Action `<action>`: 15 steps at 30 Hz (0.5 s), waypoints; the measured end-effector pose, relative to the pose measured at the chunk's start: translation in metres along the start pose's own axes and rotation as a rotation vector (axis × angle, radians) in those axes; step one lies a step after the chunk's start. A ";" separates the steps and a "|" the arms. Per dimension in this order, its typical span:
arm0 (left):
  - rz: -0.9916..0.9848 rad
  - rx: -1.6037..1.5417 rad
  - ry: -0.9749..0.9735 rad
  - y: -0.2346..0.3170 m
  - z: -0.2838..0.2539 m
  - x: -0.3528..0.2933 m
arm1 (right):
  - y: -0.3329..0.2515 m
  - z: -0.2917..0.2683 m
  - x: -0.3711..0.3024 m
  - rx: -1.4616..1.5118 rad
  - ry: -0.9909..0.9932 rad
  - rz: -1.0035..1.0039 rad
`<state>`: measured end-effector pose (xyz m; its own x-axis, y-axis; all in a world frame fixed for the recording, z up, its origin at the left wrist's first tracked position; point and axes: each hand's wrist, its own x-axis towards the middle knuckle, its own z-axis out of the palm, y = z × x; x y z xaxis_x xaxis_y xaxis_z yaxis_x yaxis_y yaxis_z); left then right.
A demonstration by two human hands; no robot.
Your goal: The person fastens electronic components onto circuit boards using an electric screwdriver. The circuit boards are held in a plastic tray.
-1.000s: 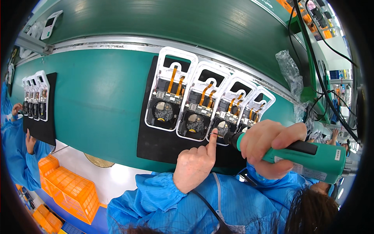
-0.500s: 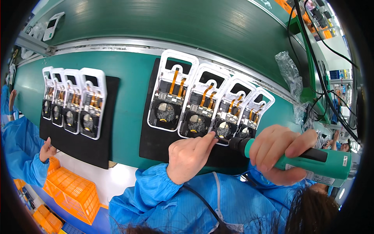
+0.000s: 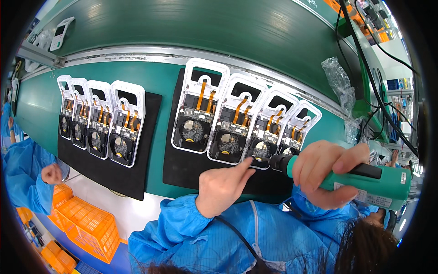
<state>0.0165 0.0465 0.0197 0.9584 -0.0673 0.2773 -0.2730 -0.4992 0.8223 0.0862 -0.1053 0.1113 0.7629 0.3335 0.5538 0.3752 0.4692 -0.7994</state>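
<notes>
My right hand [image 3: 326, 176] is wrapped round a green and black electric screwdriver [image 3: 388, 185], held sideways with its black nose pointing left. The nose is at the lower edge of the third white-framed device [image 3: 262, 148] in a row; its tip is hard to make out. My left hand [image 3: 223, 189] has its index finger stretched to that device's lower edge, the thumb a little apart below and the other fingers curled. Nothing shows between finger and thumb. Several such devices, with circuit boards and orange ribbon cables exposed, lie on a black mat [image 3: 182, 171].
Another black mat [image 3: 132, 178] at left bears several similar devices. Beside it is a co-worker's hand [image 3: 51, 174] in a blue sleeve. Orange crates [image 3: 91, 223] stand below left. A metal rail [image 3: 150, 51] runs behind; clear plastic [image 3: 340, 84] and black cables hang at right.
The left mat with its devices has slid right, and the co-worker's hand has come off its edge. My left index finger and thumb have parted slightly; the screwdriver has barely moved.
</notes>
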 end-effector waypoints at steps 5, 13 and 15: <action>0.226 0.386 -0.143 0.002 0.010 -0.011 | 0.007 -0.010 -0.001 0.070 -0.026 0.042; 0.116 0.517 -0.323 0.012 0.004 -0.007 | 0.011 -0.007 0.000 0.016 -0.086 0.134; 0.097 0.520 -0.331 0.014 0.003 -0.007 | 0.011 -0.004 -0.001 -0.008 -0.037 0.132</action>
<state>0.0061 0.0375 0.0273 0.9289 -0.3561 0.1018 -0.3640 -0.8270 0.4284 0.0917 -0.1040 0.1003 0.7864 0.4215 0.4516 0.2773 0.4124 -0.8678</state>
